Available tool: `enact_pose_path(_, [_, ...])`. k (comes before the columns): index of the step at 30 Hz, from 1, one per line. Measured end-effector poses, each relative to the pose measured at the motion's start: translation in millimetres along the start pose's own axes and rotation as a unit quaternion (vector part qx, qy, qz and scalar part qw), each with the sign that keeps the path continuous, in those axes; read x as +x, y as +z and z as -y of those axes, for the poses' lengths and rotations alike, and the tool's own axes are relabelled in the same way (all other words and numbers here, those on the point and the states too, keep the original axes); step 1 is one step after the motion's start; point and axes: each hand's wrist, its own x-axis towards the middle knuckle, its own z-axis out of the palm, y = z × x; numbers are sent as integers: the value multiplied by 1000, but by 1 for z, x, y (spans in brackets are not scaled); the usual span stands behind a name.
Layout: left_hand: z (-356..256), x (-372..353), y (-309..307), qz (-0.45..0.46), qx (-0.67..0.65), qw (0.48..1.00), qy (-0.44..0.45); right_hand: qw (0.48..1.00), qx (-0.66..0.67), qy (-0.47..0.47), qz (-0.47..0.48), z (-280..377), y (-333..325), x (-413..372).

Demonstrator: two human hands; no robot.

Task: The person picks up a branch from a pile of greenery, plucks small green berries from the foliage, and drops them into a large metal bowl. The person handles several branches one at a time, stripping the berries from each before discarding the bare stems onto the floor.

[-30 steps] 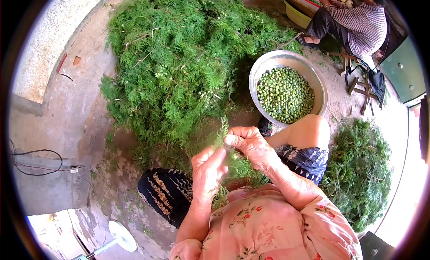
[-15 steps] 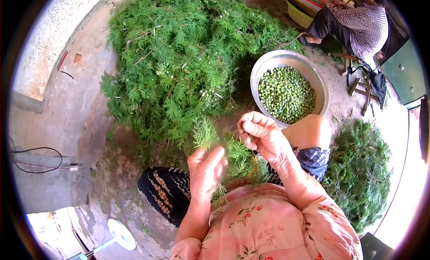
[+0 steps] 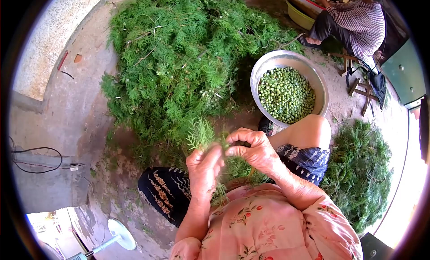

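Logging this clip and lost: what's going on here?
The person's left hand holds a green sprig, and the fingers of the right hand are close beside it; blur hides what they grip. Ahead lies a heap of branches, beside a bowl of green pods. Another person sits farther off.

Sprig stem: the lower part of the green sprig (image 3: 200, 133) is being hidden by the left hand (image 3: 204, 170).
Fingertips: those of the right hand (image 3: 255, 150) are being blurred; anything pinched there is being left unclear.
Basin: the floor of the metal basin (image 3: 286, 54) is being covered by green berries (image 3: 286, 94), its near rim partly by the knee (image 3: 316, 132).
Co-worker: the head of the other person (image 3: 365, 29) is being cut off by the top edge.
Fan: the white fan (image 3: 122, 235) is being cropped at the bottom.
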Motion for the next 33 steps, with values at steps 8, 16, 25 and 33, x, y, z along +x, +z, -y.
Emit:
enact_pose_path(8, [-1, 2, -10, 18, -78, 996, -32, 919, 334, 209, 11, -9, -11, 2])
enact_pose_path(16, [14, 8, -31, 103, -171, 980, 17, 800, 519, 73, -292, -31, -87, 21])
enact_pose_path(25, [6, -2, -24, 26, -77, 997, 12, 565, 702, -37, -432, -55, -178, 25])
enact_pose_path(33, [8, 0, -11, -4, -9, 998, 55, 858, 442, 11, -263, -40, -123, 15])
